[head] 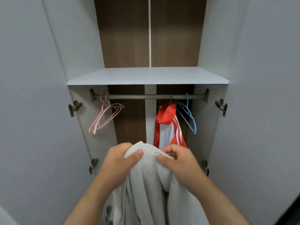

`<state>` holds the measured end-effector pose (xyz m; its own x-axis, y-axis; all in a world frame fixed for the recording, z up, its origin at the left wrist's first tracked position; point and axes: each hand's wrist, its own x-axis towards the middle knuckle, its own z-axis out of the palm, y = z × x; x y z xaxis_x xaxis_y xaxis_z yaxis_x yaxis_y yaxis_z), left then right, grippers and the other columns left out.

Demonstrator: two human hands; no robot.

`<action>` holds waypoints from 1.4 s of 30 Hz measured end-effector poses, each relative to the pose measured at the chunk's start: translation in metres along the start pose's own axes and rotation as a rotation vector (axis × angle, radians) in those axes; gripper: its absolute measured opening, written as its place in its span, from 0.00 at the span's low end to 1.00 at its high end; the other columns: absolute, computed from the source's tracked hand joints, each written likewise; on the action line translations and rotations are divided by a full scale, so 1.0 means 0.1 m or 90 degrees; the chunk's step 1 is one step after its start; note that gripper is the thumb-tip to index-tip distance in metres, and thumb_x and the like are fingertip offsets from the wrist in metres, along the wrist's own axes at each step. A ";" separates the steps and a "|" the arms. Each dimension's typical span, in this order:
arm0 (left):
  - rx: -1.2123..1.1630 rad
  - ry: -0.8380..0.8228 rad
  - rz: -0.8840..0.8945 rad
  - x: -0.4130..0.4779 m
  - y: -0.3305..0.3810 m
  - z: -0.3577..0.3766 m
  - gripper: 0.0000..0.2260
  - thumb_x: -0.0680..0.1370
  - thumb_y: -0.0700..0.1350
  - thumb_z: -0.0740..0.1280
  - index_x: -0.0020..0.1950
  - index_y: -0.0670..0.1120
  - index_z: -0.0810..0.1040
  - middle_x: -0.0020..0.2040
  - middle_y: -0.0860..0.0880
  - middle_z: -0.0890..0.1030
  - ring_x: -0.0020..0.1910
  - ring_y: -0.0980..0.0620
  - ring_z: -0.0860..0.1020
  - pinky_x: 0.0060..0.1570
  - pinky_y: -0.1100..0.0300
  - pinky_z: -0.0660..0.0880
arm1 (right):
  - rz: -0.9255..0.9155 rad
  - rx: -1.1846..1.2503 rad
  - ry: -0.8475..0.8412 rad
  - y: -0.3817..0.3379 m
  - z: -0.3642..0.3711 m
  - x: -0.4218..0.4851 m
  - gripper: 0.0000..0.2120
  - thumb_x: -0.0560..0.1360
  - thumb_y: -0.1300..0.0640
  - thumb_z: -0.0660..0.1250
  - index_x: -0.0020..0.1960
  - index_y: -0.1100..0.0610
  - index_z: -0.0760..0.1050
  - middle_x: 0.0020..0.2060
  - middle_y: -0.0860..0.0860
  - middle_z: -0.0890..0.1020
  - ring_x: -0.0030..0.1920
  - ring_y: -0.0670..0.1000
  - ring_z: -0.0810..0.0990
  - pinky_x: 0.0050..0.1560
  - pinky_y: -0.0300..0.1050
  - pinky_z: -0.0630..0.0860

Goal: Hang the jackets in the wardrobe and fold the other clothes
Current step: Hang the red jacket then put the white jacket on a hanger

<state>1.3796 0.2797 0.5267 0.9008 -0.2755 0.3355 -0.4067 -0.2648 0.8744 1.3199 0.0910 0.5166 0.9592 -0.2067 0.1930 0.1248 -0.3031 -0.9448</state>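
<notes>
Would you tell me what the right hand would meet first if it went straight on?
Probably the red jacket, hanging just beyond the right hand gripping the grey garment; depth is unclear.

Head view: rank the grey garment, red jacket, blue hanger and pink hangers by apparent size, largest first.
1. grey garment, though it is nearest the camera, which inflates it.
2. red jacket.
3. pink hangers and blue hanger look about alike, so they are not ranked against each other.
</notes>
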 end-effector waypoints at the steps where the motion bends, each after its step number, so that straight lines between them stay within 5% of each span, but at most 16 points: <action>1: -0.014 -0.011 0.006 0.12 -0.04 0.05 0.20 0.68 0.55 0.68 0.37 0.36 0.75 0.30 0.52 0.73 0.29 0.59 0.71 0.31 0.65 0.68 | 0.005 -0.004 0.013 0.04 -0.02 0.09 0.04 0.74 0.58 0.73 0.41 0.51 0.82 0.37 0.45 0.84 0.39 0.42 0.81 0.41 0.38 0.78; 9: -0.056 -0.116 0.016 1.09 -0.48 0.34 0.15 0.78 0.42 0.68 0.31 0.49 0.75 0.28 0.56 0.76 0.29 0.61 0.74 0.29 0.69 0.69 | 0.040 -0.014 0.110 0.34 -0.06 0.87 0.06 0.72 0.63 0.74 0.38 0.55 0.81 0.33 0.45 0.80 0.34 0.42 0.76 0.38 0.35 0.72; 20: -0.049 -0.182 0.071 1.89 -0.84 0.55 0.12 0.75 0.51 0.68 0.38 0.43 0.79 0.37 0.52 0.79 0.33 0.60 0.75 0.32 0.71 0.69 | 0.101 -0.020 0.188 0.67 0.02 1.45 0.02 0.70 0.58 0.73 0.41 0.56 0.81 0.36 0.48 0.81 0.37 0.46 0.77 0.43 0.42 0.75; 25: -0.038 -0.184 0.046 2.08 -0.97 0.61 0.13 0.77 0.48 0.69 0.39 0.40 0.78 0.36 0.46 0.77 0.34 0.54 0.75 0.33 0.66 0.70 | 0.112 -0.017 0.209 0.75 -0.18 1.64 0.08 0.74 0.70 0.70 0.45 0.58 0.81 0.36 0.48 0.82 0.38 0.43 0.78 0.45 0.35 0.75; 29: -0.005 -0.171 0.030 2.26 -1.04 0.68 0.12 0.78 0.45 0.67 0.39 0.38 0.76 0.36 0.44 0.76 0.33 0.54 0.74 0.31 0.66 0.70 | 0.112 -0.102 0.319 0.83 -0.54 2.01 0.07 0.77 0.67 0.68 0.46 0.56 0.80 0.38 0.48 0.81 0.36 0.39 0.77 0.43 0.30 0.73; 34: 0.012 -0.163 0.000 2.46 -1.10 0.80 0.10 0.78 0.45 0.67 0.37 0.45 0.77 0.37 0.52 0.78 0.34 0.58 0.75 0.34 0.63 0.70 | 0.149 -0.374 0.357 1.07 -0.99 2.49 0.16 0.77 0.58 0.69 0.64 0.56 0.76 0.58 0.51 0.80 0.59 0.51 0.78 0.62 0.47 0.74; 42: 0.005 -0.153 -0.014 2.76 -1.19 0.95 0.11 0.78 0.44 0.68 0.37 0.43 0.77 0.35 0.52 0.78 0.32 0.59 0.75 0.31 0.67 0.70 | 0.204 -0.509 0.385 1.42 -1.33 2.87 0.22 0.77 0.53 0.68 0.70 0.56 0.72 0.64 0.57 0.75 0.62 0.58 0.75 0.63 0.50 0.73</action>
<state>1.6625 0.1474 0.4825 0.8480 -0.4812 0.2221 -0.3887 -0.2797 0.8779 1.5796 -0.1355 0.4731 0.6039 -0.7487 0.2734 -0.5269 -0.6324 -0.5678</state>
